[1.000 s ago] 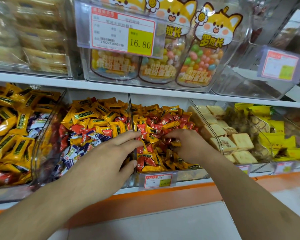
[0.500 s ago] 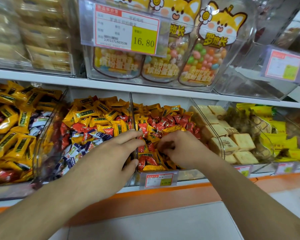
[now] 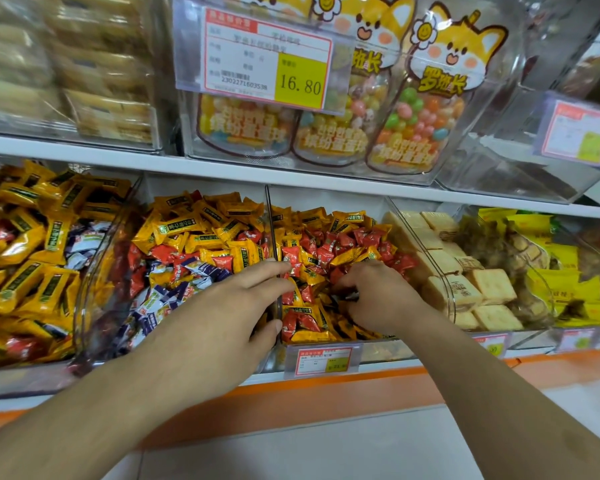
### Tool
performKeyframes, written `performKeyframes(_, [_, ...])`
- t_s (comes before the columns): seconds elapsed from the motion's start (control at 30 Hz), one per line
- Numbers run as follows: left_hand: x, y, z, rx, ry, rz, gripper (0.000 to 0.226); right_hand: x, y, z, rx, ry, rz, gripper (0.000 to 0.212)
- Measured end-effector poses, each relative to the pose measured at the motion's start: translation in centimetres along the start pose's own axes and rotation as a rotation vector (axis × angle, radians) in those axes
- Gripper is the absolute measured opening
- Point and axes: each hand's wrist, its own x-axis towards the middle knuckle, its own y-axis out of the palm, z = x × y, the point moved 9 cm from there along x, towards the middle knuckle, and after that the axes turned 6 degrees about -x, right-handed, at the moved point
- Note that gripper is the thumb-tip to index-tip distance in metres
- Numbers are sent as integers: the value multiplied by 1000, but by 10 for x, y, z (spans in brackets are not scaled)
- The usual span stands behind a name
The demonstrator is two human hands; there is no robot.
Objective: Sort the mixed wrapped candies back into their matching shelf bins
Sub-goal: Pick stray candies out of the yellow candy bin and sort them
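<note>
Candies [image 3: 329,258] in the middle bin [image 3: 326,341] of the lower shelf remain mixed: red and orange-yellow wrappers lie interleaved across the whole pile. The neighbouring bin [image 3: 94,306] at 9 o'clock is no better, holding orange-yellow, red and blue-white wrappers together, and the far-left pile shows the same three kinds. Judgement: sorting is at an early stage; most of the work is outstanding, and no bin yet reads as a single kind.

Orientation: the wrapped pieces are oblong pillows lying flat in all directions, so no common long axis exists. Several orange ones near the top run roughly 10 to 4 o'clock. Which piece is being selected cannot be told.

Right hand [image 3: 378,299] is down in the middle bin at its 5 o'clock side, fingers curled into the pile around a small dark-ended wrapper; the grip looks narrow, though whether a piece is actually held is not clear. Left hand [image 3: 222,317] lies over the clear divider [image 3: 270,223] between the two bins, fingers extended toward 2 o'clock and touching candies, thumb at the bin front, holding nothing visible.

Price tag [image 3: 323,360] sits below the middle bin; biscuits [image 3: 478,289] fill the bin at 3 o'clock.
</note>
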Motion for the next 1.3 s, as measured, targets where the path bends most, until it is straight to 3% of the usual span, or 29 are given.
performKeyframes(0.17, [-1, 0, 0, -6, -7, 13, 50, 3, 2, 1, -113, 20, -7, 34])
performKeyframes(0.63, [-1, -2, -3, -8, -17, 23, 50, -13, -25, -20, 194, 115, -123, 19])
performKeyframes(0.77, [-1, -4, -5, -1, -16, 10, 50, -30, -49, -27, 420, 186, -277, 13])
performKeyframes(0.9, [1, -7, -5, -59, -12, -35, 49, -43, -70, -6, 819, 153, -341, 13])
performKeyframes(1.03, [-1, -29, -3, -229, -62, -211, 41, -52, -74, 46, 1113, 52, -228, 10])
performKeyframes(1.13, [-5, -40, 1, -400, -111, -266, 21, -53, -67, 77, 1242, -12, -147, 11])
performKeyframes(1.2, [-8, -48, 8, -339, -137, -297, 12, -52, -69, 79, 1203, -7, -148, 12])
performKeyframes(1.3, [-13, -60, 29, -125, -211, -315, 16, -51, -79, 44, 1005, 62, -261, 12])
